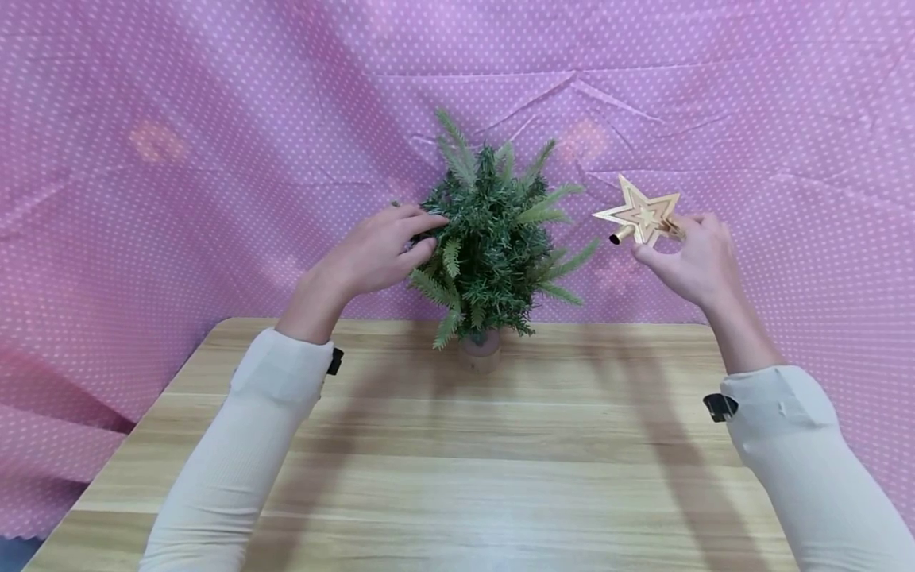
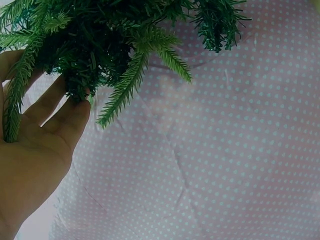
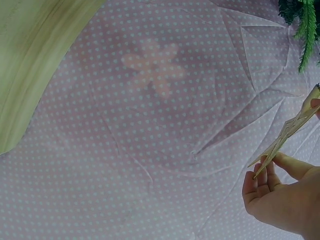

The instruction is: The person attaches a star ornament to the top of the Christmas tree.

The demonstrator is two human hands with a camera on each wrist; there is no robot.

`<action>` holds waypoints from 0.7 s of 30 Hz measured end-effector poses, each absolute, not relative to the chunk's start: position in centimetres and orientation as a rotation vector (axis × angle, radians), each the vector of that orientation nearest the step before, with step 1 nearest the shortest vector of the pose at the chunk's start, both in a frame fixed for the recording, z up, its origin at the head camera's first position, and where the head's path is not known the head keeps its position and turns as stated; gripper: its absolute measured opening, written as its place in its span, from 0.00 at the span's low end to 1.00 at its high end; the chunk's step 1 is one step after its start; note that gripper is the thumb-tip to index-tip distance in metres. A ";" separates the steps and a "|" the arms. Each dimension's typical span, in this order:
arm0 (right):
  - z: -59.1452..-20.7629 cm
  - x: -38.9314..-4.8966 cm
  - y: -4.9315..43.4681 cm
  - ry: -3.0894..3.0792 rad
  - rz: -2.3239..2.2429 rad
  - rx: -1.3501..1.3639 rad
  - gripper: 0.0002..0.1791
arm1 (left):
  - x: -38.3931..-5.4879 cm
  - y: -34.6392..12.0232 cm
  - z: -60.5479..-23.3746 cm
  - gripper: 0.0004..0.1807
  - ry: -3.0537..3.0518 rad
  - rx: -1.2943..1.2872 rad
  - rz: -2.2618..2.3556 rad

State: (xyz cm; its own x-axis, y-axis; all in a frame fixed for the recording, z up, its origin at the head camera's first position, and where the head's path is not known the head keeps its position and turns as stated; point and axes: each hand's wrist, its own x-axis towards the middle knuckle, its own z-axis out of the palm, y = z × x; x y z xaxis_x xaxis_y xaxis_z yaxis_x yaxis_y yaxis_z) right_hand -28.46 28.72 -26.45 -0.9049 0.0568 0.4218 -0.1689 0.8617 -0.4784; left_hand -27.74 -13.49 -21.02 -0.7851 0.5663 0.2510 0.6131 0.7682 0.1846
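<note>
A small artificial Christmas tree (image 1: 493, 238) stands upright on a round wooden base (image 1: 480, 354) near the table's far edge. My left hand (image 1: 382, 248) touches its left side, fingers fairly straight among the branches; in the left wrist view, green sprigs (image 2: 125, 90) hang over that hand (image 2: 40, 155). To the right of the tree, my right hand (image 1: 696, 258) pinches a gold star tree topper (image 1: 643, 213) by its edge, clear of the branches. The star's short tube (image 1: 622, 235) points down and left. Seen edge-on in the right wrist view, the star (image 3: 287, 132) lies between thumb and fingers.
The wooden table (image 1: 465, 477) spreads in front of the tree. Behind it hangs a pink cloth (image 1: 286, 95) with white dots and creases. Dark clips (image 1: 720, 407) show at the cuffs of both pale sleeves (image 1: 236, 445).
</note>
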 end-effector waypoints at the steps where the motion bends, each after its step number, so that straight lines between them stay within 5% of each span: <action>1: -26.4 -28.5 28.7 -2.604 0.720 0.089 0.38 | -27.7 -13.5 -21.0 0.26 -2.781 -0.938 -0.382; 21: -24.7 -28.9 27.8 -2.594 0.720 0.111 0.38 | -27.9 -13.4 -21.2 0.27 -2.779 -0.934 -0.383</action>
State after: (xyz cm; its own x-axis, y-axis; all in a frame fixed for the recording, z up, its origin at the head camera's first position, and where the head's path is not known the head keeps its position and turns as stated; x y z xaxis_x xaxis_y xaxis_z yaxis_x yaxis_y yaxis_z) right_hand -28.93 27.84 -24.73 -0.8984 0.0404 0.4374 -0.1909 0.8609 -0.4716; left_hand -27.92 -13.44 -21.18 -0.7849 0.5651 0.2539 0.6127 0.7688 0.1830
